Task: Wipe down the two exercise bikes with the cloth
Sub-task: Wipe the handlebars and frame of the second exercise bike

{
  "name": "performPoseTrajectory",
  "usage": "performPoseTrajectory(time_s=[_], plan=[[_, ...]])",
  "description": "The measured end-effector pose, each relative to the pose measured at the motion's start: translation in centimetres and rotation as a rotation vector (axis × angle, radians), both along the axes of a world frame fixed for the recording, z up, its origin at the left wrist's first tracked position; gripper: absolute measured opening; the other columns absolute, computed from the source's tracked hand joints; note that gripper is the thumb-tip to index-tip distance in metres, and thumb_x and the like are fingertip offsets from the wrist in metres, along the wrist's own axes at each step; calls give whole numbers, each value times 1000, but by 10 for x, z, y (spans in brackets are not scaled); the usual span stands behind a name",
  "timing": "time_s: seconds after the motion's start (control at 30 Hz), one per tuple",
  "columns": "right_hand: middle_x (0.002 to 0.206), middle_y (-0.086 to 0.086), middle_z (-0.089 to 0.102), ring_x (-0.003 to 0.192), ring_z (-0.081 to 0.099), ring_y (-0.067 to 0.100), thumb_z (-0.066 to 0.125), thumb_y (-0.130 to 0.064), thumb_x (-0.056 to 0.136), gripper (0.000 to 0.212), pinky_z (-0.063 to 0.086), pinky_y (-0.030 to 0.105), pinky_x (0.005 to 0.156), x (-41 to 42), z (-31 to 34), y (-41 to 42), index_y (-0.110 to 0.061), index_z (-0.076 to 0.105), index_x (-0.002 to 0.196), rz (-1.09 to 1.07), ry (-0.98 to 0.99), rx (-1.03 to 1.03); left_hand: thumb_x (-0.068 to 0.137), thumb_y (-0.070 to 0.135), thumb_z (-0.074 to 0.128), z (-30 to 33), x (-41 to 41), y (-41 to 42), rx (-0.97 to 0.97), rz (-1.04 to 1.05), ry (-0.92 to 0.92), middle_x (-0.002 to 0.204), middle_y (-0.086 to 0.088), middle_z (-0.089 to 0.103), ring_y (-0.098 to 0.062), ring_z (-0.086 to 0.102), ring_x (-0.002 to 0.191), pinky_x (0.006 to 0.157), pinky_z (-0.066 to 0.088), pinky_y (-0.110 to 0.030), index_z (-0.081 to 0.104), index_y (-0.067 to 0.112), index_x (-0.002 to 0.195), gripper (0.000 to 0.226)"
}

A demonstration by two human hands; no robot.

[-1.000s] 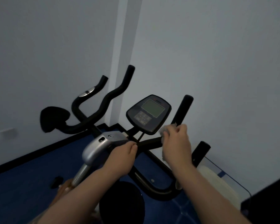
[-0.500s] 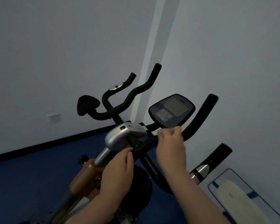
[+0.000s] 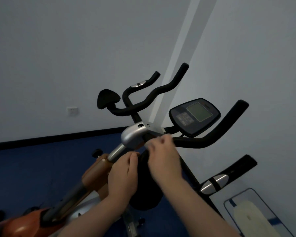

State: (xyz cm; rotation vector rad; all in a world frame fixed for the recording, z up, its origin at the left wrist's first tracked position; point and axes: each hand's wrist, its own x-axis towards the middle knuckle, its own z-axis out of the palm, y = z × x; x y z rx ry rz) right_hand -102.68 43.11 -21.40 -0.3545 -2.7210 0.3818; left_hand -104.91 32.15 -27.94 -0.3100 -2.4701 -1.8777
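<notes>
Overhead, pale walls [image 3: 75, 48] meet at a corner above a blue floor [image 3: 32, 168] edged with a dark skirting. Nearest is the exercise bike [image 3: 96, 173] with an orange-brown frame and a silver cap at the top of its post; its black handlebar [image 3: 212, 139] sweeps up to the right, carrying a console [image 3: 195, 115] with a greyish screen. Behind it, the second bike's handlebars [image 3: 152, 98] curve toward the corner. At lower right a framed panel [image 3: 256, 214] leans on the wall. The left hand [image 3: 123, 175] curls round the silver post below the cap. The right hand [image 3: 162, 159] is blurred, fingers bent at the handlebar's centre; whether this grip encloses the cloth I cannot tell.
</notes>
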Motion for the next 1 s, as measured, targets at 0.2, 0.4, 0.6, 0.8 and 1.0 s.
performPoseTrajectory(time_s=[0.2, 0.4, 0.6, 0.8, 1.0], plan=[[103, -5, 40, 88, 53, 18, 50, -29, 98, 20, 46, 32, 77, -8, 54, 53, -27, 70, 104, -49, -21, -49, 104, 26, 35, -3, 0, 0, -11, -18, -10, 87, 17, 65, 10, 55, 88, 68, 43, -20, 68, 33, 91, 36], [112, 4, 44, 96, 46, 20, 49, -22, 98, 19, 39, 28, 74, -2, 25, 35, -16, 66, 105, -197, 5, 150, 93, 44, 27, 0, 2, -1, 21, -20, -29, 82, 17, 65, 8, 56, 85, 64, 40, -19, 65, 37, 87, 39], [108, -5, 44, 96, 52, 12, 52, -29, 97, 20, 42, 27, 87, -8, 25, 10, -29, 70, 104, 140, -220, -159, 101, 32, 35, -2, 1, -2, 57, -49, -49, 71, 5, 62, -4, 58, 69, 58, 42, -27, 62, 28, 82, 33], [100, -4, 37, 85, 45, 19, 49, -24, 98, 21, 40, 31, 71, 0, 62, 81, -20, 70, 99, -313, 17, 91, 98, 35, 34, 2, 2, -2, 68, -35, -42, 73, 11, 62, 0, 58, 77, 60, 42, -24, 62, 32, 83, 32], [113, -1, 43, 97, 50, 17, 47, -29, 98, 20, 44, 30, 78, 4, 3, -4, -21, 63, 105, 74, -81, 96, 99, 34, 36, -1, 0, -1, 62, -60, -39, 80, 13, 63, -3, 59, 72, 57, 40, -16, 61, 29, 82, 30]])
